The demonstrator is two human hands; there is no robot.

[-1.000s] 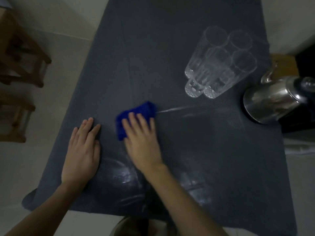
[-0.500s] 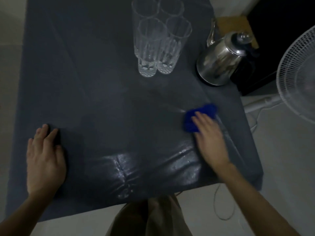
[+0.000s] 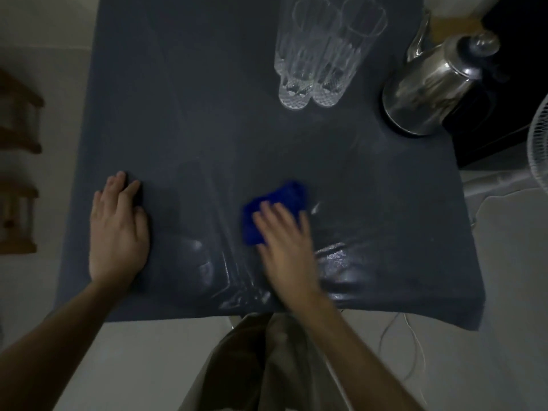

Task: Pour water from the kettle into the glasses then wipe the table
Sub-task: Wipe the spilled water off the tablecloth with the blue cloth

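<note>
Head view: blue cloth point(image 3: 274, 207) (crumpled) lies under right hand point(image 3: 286, 246).

Tabletop point(image 3: 207, 84) inventory, items by count.

Glasses point(image 3: 323, 51): a tight cluster, at least two fully visible with more behind cut by the frame edge, so the exact total cannot be told. Kettle point(image 3: 430, 84), steel: one. Cloth point(image 3: 275, 212), blue: one. Hands: two, the left hand point(image 3: 117, 232) and the right hand point(image 3: 284, 247). Fan point(image 3: 538, 143), white, partly in view: one.
</note>
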